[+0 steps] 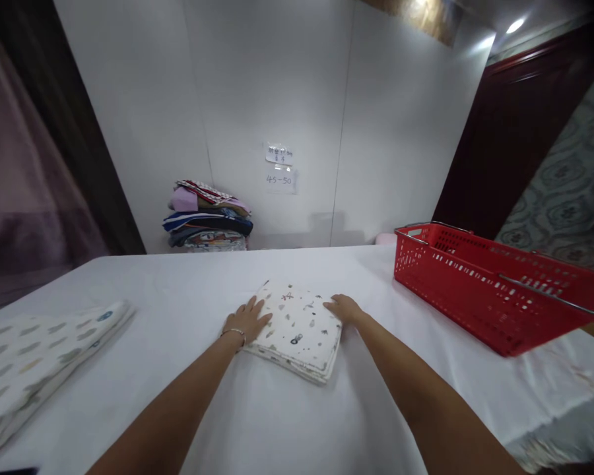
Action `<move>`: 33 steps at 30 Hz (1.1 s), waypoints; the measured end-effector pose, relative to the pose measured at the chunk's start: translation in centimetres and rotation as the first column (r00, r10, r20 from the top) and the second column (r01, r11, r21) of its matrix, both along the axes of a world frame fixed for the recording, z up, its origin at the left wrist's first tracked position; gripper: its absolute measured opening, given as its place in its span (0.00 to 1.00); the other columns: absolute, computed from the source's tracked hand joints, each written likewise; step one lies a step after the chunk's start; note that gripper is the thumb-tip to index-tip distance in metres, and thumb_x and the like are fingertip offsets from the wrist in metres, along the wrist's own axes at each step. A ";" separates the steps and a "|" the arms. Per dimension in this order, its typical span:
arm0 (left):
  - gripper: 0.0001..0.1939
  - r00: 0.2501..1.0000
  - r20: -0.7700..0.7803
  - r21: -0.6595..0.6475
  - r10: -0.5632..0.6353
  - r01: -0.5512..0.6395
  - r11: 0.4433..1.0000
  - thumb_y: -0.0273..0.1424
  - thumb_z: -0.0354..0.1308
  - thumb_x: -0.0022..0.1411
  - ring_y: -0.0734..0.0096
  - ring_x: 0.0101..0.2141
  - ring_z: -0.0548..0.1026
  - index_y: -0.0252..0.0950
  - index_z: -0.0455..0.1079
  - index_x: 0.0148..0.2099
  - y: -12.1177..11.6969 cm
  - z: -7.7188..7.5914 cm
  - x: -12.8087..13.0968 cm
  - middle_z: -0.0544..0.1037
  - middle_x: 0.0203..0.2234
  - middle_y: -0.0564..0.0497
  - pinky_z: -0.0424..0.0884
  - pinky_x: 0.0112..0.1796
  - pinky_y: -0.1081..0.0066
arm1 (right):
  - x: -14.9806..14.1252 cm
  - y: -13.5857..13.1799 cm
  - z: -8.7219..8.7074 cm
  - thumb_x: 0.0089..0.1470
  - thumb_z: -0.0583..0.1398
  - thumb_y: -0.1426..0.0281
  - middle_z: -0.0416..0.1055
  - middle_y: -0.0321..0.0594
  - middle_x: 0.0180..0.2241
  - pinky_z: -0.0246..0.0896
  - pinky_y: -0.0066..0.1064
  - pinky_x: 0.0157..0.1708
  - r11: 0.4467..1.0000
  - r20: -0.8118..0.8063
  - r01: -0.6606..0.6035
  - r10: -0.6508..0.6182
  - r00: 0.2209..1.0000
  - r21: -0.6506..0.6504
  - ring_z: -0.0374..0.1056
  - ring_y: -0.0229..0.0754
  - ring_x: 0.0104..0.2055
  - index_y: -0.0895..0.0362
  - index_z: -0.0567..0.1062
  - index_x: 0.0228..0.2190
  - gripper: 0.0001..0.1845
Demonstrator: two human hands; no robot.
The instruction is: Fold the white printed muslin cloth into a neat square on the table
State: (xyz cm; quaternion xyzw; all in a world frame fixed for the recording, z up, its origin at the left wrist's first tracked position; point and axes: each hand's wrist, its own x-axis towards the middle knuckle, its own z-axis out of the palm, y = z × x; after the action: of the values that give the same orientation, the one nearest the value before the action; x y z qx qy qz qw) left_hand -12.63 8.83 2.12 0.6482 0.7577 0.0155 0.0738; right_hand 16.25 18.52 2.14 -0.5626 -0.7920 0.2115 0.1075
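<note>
A folded white cloth (298, 330) with small printed shapes lies in the middle of the white table (188, 297). My left hand (248, 320) rests flat on its left edge, fingers stretched out. A thin bracelet sits on that wrist. My right hand (344, 307) lies on the cloth's right edge, fingers curved over the border and partly hidden.
A red plastic basket (480, 290) with metal handles stands at the right. Another folded patterned cloth (34, 359) lies at the left edge. A pile of folded fabrics (208, 216) sits behind the table against a white wall with paper notes (280, 168).
</note>
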 end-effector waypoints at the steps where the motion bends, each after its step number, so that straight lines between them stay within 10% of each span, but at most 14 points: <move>1: 0.32 0.999 -0.011 0.003 -0.031 0.031 1.000 0.49 0.36 0.59 0.55 0.59 0.48 0.42 0.46 0.63 0.3 0.0 -0.2 0.41 0.62 0.52 0.53 0.51 0.52 | 0.3 -0.6 -0.2 0.50 0.53 0.53 0.66 0.50 0.48 0.53 0.36 0.47 1.000 -0.032 0.011 -0.011 0.999 -0.006 0.60 0.51 0.50 0.59 0.71 0.45 0.27; 9: 0.33 0.969 -0.195 0.002 -0.155 0.158 0.987 0.47 0.42 0.58 0.56 0.60 0.43 0.40 0.48 0.62 1.7 2.1 0.2 0.44 0.62 0.50 0.41 0.54 0.48 | 4.9 -4.8 -1.3 0.56 0.42 0.52 0.74 0.44 0.35 0.62 0.32 0.36 0.975 -0.393 -0.104 0.019 0.919 -0.196 0.69 0.43 0.37 0.60 0.74 0.39 0.30; 16: 0.30 0.948 0.073 0.068 -0.309 0.304 0.950 0.49 0.39 0.59 0.63 0.59 0.48 0.41 0.53 0.60 -2.7 3.3 9.5 0.48 0.61 0.50 0.45 0.56 0.58 | 7.2 -5.8 -3.2 0.41 0.61 0.66 0.74 0.40 0.38 0.57 0.36 0.47 0.920 -0.839 -0.194 -0.204 0.505 -0.341 0.69 0.40 0.38 0.57 0.73 0.42 0.23; 22: 0.35 0.913 0.130 0.035 -0.388 0.386 0.922 0.49 0.45 0.55 0.62 0.60 0.46 0.39 0.49 0.61 -5.7 1.9 15.0 0.48 0.61 0.48 0.45 0.56 0.55 | 7.1 -6.0 -3.5 0.39 0.62 0.64 0.75 0.39 0.34 0.59 0.38 0.43 0.945 -0.830 -0.120 -0.200 0.520 -0.303 0.68 0.39 0.33 0.57 0.74 0.40 0.23; 33: 0.29 0.920 0.072 0.026 -0.386 0.385 0.923 0.42 0.42 0.58 0.63 0.60 0.46 0.40 0.52 0.60 -5.8 0.8 15.0 0.50 0.61 0.50 0.43 0.56 0.54 | 6.7 -4.8 -4.9 0.41 0.61 0.65 0.74 0.39 0.32 0.61 0.33 0.35 0.977 -0.817 -0.130 -0.067 0.573 -0.172 0.66 0.38 0.31 0.57 0.76 0.37 0.18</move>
State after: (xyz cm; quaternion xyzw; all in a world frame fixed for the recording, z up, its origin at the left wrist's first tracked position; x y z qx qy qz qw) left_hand 2.36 3.00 2.94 0.7839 0.6120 0.0296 0.1002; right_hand 22.91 13.72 -2.79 -0.3951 -0.6350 0.5324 0.3965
